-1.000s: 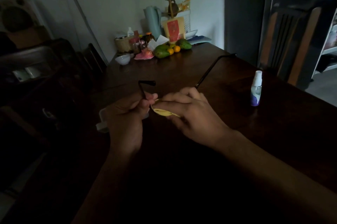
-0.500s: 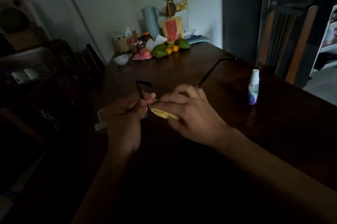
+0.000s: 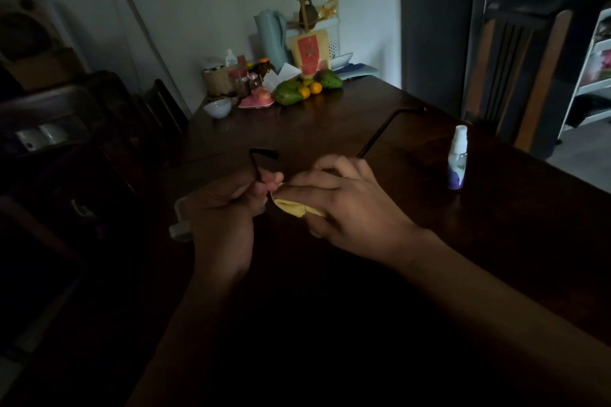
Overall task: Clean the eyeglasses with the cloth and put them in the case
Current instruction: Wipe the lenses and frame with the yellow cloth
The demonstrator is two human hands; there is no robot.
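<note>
Dim light. L hand (image 3: 224, 208) grips eyeglasses (image 3: 264, 153) by frame, mid-table (image 3: 330, 128); R hand (image 3: 350, 208) pinches yellow cloth (image 3: 294, 206) on lens; 2 temples point 12 o'clock; pale case (image 3: 180, 228) at 9, under L hand; spray btl (image 3: 458, 158) at 2.

Left hand (image 3: 221, 218) beside right hand (image 3: 350, 208)

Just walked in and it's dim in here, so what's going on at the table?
A person is cleaning eyeglasses above the wooden table. The left hand grips the frame at one side, while the right hand pinches a folded yellow cloth against them. The glasses are not yet in a case. A small spray bottle stands upright on the table to the right, untouched.
</note>
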